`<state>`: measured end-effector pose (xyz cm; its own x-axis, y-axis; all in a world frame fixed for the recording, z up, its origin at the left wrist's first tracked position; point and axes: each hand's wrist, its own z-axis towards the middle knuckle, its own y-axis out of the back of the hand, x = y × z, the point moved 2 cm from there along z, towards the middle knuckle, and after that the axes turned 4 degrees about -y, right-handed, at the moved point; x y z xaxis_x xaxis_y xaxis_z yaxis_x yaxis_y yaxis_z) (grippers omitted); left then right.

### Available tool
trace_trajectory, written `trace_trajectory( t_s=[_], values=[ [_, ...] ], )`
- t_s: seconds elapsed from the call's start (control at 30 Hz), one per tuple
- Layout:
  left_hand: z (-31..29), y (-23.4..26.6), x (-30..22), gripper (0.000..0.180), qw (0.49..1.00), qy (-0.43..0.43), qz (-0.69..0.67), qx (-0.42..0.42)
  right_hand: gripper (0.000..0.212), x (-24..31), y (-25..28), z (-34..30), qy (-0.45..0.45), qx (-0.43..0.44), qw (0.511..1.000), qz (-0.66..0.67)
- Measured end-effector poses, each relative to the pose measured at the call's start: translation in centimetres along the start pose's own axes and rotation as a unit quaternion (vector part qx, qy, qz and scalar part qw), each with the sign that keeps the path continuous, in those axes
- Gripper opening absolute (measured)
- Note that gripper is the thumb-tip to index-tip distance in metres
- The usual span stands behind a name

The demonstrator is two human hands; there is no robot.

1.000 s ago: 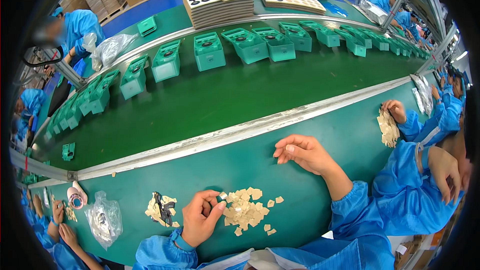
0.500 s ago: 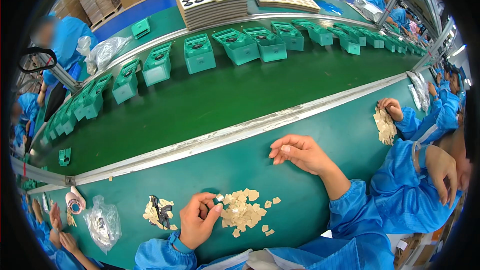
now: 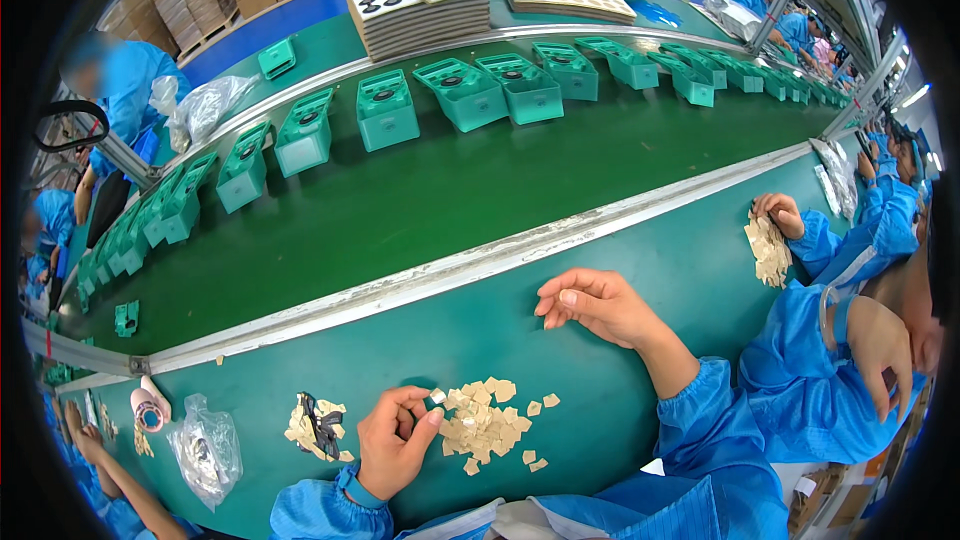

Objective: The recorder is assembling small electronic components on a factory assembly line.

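My left hand [image 3: 395,440] rests on the green bench and pinches one small beige square piece between thumb and fingertips, right at the left edge of a loose pile of beige pieces [image 3: 485,427]. My right hand [image 3: 598,304] lies farther up the bench near the metal rail [image 3: 470,265], fingers curled under, nothing visible in it. Left of my left hand lies a smaller heap of beige pieces with dark parts [image 3: 315,422].
Beyond the rail a dark green conveyor belt [image 3: 420,200] carries a row of teal boxes [image 3: 386,113]. Stacked trays [image 3: 425,0] stand behind. A tape roll [image 3: 150,410] and plastic bag [image 3: 205,445] lie at left. A co-worker's hand [image 3: 780,212] sorts beige pieces at right.
The teal boxes have drifted left along the belt. My left hand has shifted slightly on the pile; my right hand has stayed near the rail.
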<state>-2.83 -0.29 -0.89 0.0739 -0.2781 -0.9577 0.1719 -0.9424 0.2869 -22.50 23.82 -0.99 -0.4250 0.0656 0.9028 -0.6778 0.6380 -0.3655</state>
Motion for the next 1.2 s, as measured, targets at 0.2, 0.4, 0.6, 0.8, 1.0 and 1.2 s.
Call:
trace_trajectory(
  t_s=[0.2, 0.4, 0.6, 0.8, 1.0, 1.2],
  values=[
    [-0.05, 0.11, -0.06, 0.025, 1.000, 0.007, 0.003, 0.002, 0.025, -0.19, -0.07, 0.19, -0.002, 0.000, 1.000, 0.004],
    [0.06, -0.27, 0.59, 0.027, 0.999, -0.016, -0.015, -0.050, 0.024, -0.10, 0.01, 0.20, 0.002, -0.001, 1.000, 0.002],
    [0.04, -0.30, 0.67, 0.027, 0.999, -0.019, -0.015, -0.049, 0.024, 0.12, -0.09, 0.03, -0.002, -0.008, 1.000, 0.000],
    [-0.01, -0.13, 0.63, 0.027, 0.999, -0.019, -0.002, -0.047, 0.023, -0.11, -0.12, 0.21, 0.003, -0.003, 1.000, -0.001],
    [-0.01, -0.17, 0.51, 0.026, 0.999, -0.023, -0.003, -0.044, 0.023, -0.10, -0.17, 0.09, 0.005, -0.005, 1.000, -0.003],
    [0.17, -0.39, 0.50, 0.025, 0.999, -0.021, -0.017, -0.041, 0.020, -0.44, -0.59, -0.01, 0.035, -0.050, 0.998, -0.034]
  ],
)
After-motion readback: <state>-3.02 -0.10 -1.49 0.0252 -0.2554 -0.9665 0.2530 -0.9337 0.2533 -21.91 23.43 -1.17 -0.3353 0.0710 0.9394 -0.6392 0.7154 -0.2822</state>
